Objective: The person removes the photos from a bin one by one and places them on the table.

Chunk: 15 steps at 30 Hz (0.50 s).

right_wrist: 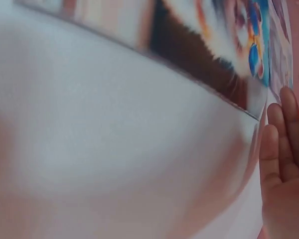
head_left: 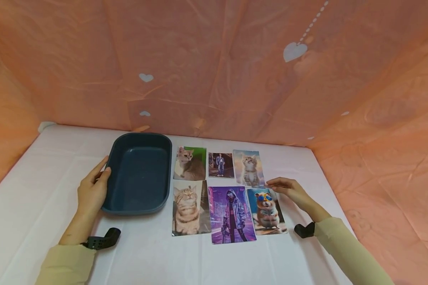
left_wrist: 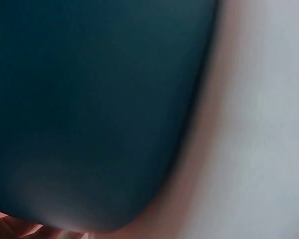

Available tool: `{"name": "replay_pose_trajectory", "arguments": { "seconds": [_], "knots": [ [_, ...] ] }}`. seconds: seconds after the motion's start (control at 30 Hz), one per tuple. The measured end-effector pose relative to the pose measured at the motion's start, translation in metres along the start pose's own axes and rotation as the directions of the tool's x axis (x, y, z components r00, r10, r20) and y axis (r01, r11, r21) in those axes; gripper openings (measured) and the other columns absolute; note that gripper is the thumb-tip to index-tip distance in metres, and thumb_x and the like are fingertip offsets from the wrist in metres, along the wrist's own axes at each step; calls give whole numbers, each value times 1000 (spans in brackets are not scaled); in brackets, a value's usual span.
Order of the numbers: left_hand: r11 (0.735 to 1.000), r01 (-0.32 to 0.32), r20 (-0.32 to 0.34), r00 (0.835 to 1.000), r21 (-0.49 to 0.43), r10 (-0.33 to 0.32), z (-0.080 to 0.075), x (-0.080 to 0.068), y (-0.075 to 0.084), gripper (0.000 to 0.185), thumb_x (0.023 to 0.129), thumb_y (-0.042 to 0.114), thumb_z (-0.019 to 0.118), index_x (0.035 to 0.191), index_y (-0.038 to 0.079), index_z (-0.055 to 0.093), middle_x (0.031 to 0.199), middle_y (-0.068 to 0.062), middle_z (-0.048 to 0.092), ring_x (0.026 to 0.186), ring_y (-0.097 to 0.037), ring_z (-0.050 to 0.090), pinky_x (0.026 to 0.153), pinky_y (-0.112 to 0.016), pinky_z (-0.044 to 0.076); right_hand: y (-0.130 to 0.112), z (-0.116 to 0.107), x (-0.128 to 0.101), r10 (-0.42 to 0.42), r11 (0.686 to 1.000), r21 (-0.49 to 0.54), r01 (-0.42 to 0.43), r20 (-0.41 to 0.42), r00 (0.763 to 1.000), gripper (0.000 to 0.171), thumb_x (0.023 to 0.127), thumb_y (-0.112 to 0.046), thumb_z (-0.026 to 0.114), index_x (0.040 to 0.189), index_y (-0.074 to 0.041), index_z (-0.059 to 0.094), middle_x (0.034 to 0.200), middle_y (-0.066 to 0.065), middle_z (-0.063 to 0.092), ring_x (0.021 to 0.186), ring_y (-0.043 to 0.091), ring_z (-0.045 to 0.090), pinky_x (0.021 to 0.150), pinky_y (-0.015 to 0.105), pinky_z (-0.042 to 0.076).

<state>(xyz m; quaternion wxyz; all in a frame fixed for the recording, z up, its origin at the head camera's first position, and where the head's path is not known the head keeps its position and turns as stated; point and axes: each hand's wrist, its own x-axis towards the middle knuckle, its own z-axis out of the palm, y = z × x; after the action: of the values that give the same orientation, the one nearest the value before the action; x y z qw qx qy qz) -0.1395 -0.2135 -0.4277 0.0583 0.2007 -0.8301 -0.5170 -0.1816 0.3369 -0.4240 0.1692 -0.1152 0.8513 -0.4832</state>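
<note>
The left hand [head_left: 91,190] rested against the left rim of the dark blue tray [head_left: 140,174], fingers nearly straight along its wall, clasping nothing. The right hand [head_left: 289,189] lay relaxed, fingertips touching the far right corner of the hamster photo [head_left: 267,211], beside the near edge of the kitten photo [head_left: 249,168]. Left of these, four more photos lay in two rows on the white tabletop [head_left: 39,178], just right of the tray.
</note>
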Motion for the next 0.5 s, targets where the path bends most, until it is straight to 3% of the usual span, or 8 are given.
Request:
{"name": "replay_pose_trajectory", "arguments": {
  "seconds": [0.17,0.33,0.4,0.5],
  "knots": [
    [975,-139,-44,988,176,149,-3,-1,2,45,102,31,36,146,22,41,126,-28,56,112,-41,55,83,-51,41,-2,2,1,14,1000,-11,-15,-57,998,35,97,-17,55,124,6,58,123,27,60,106,7,60,88,18,45],
    [883,-252,-34,957,397,288,-9,-3,5,46,102,28,36,143,12,46,122,-34,52,106,-51,51,73,-64,41,-8,11,5,-10,998,-57,0,-179,984,30,96,-14,57,118,6,62,116,27,63,96,0,60,84,21,49],
    [852,-275,-41,944,446,327,-10,-5,7,44,101,26,39,139,7,50,123,-35,50,106,-53,48,74,-65,40,-12,16,8,-24,996,-85,4,-231,973,29,95,-14,58,117,5,64,113,26,64,92,-1,59,82,22,50],
    [828,-300,-61,927,473,371,-9,-7,11,41,99,22,44,131,0,56,122,-35,51,105,-53,48,76,-65,40,-20,26,12,-38,993,-119,2,-295,955,27,95,-15,59,115,2,65,112,24,65,90,0,59,82,23,50]
  ]
}}
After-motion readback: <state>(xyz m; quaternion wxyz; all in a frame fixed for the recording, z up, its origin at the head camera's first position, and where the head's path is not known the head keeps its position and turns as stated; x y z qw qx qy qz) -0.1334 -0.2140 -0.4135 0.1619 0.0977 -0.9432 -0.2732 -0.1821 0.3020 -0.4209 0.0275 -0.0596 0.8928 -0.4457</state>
